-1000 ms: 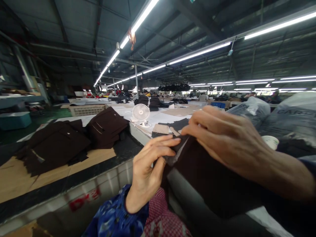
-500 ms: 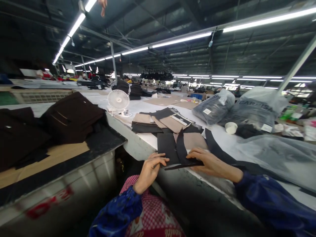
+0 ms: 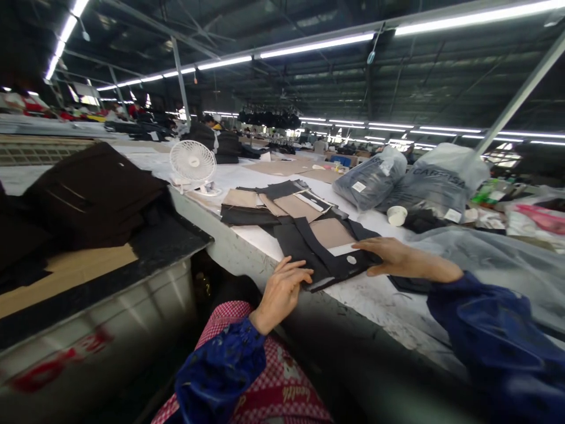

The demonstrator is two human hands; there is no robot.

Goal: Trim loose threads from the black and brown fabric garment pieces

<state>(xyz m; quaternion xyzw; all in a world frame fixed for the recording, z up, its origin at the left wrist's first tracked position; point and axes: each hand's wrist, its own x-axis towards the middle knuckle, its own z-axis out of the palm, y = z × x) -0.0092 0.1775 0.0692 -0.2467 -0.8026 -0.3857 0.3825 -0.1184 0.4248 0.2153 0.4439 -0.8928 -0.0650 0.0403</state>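
Note:
Dark cut fabric pieces (image 3: 304, 250) lie layered at the near edge of the white-covered table. My left hand (image 3: 286, 290) rests its loosely bent, parted fingertips on their near left edge. On the right edge, my right hand (image 3: 391, 258) lies with fingers stretched over the dark cloth and the thumb apart from them; its palm side is hidden. Between the hands, a dark piece shows a white oval spot (image 3: 351, 259). Just behind it are a white strip (image 3: 342, 249) and a tan fabric piece (image 3: 329, 233). More tan and black pieces (image 3: 300, 206) overlap farther back.
A small white fan (image 3: 193, 162) stands at the table's left edge. Dark brown garments (image 3: 95, 197) are piled on the left bin (image 3: 115, 318). Toward the right are plastic-bagged bundles (image 3: 371, 179), a white cup (image 3: 396, 215) and clear plastic sheeting (image 3: 489, 259).
My right hand has moved right and lies flatter, while the dark piece it had by the edge now lies lower, showing the white spot. The view has swung a little to the right.

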